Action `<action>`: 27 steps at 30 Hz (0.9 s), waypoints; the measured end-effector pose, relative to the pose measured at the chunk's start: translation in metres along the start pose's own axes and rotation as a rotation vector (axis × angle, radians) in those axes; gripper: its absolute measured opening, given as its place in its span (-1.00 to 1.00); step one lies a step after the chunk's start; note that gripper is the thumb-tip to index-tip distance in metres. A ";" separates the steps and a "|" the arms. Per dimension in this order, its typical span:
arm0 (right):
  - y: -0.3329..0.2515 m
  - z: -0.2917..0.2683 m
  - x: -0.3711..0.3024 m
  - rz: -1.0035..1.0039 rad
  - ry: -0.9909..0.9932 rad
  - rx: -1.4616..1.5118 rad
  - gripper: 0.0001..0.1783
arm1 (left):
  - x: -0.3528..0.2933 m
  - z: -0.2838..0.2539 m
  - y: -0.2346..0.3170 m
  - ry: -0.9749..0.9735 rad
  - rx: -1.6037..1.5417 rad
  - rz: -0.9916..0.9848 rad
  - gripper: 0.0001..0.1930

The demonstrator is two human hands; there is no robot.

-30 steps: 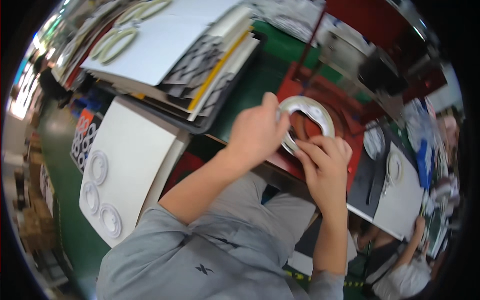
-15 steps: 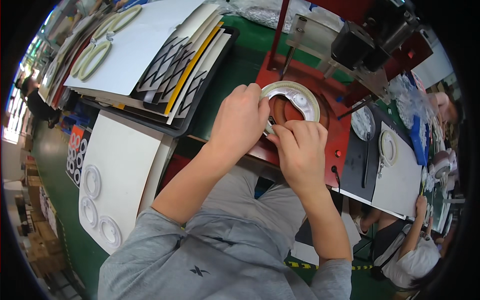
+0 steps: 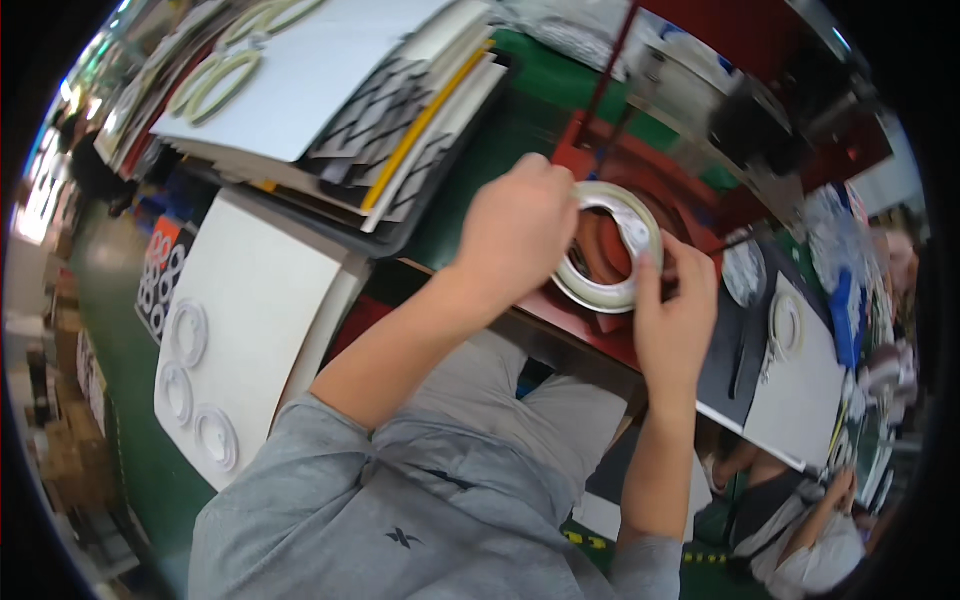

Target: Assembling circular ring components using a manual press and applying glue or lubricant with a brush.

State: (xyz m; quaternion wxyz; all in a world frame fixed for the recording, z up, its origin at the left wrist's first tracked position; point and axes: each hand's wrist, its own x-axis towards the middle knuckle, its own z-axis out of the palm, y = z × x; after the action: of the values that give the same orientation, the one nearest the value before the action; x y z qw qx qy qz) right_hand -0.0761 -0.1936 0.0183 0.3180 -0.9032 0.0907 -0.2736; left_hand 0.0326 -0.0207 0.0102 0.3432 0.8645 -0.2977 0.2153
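Between my two hands is a ring-shaped part [image 3: 606, 298] with a silvery inner rim and a pale, cream-coloured outer band, tilted over the red base plate of a press. My left hand [image 3: 522, 228] is closed at the ring's left edge; its fingertips are hidden behind the hand. On the right edge, my right hand [image 3: 682, 305] grips the ring between thumb and fingers. Through the ring's opening shows a reddish-brown round seat on the red base [image 3: 612, 330].
A press head with dark cylinders [image 3: 750, 125] stands beyond my hands. To the left, a black tray [image 3: 400, 235] holds stacked boards, and a white board [image 3: 250, 330] bears three clear rings. At right, another ring [image 3: 787, 325] lies on a white sheet; a co-worker [image 3: 810, 535] sits beyond.
The view has shifted, so the bench appears further right and lower. My right hand has moved from the ring's near edge to its right side, and more of the ring shows.
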 end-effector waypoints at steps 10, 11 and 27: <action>0.021 -0.003 -0.003 0.002 0.156 0.116 -0.67 | 0.001 0.024 0.003 0.006 -0.121 0.147 -0.87; 0.027 -0.001 -0.001 0.074 0.180 0.255 -0.64 | 0.000 0.024 0.000 0.053 -0.258 0.064 -0.84; 0.013 -0.020 0.028 -0.016 -0.138 0.029 -0.69 | -0.054 -0.047 -0.039 -0.138 -0.907 -0.384 -0.73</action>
State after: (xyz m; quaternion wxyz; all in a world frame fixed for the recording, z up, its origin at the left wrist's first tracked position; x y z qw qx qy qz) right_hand -0.0638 -0.2241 0.0354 0.3342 -0.9159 0.0576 -0.2146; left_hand 0.0112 0.0556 -0.0076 0.6977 0.6795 -0.2186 -0.0609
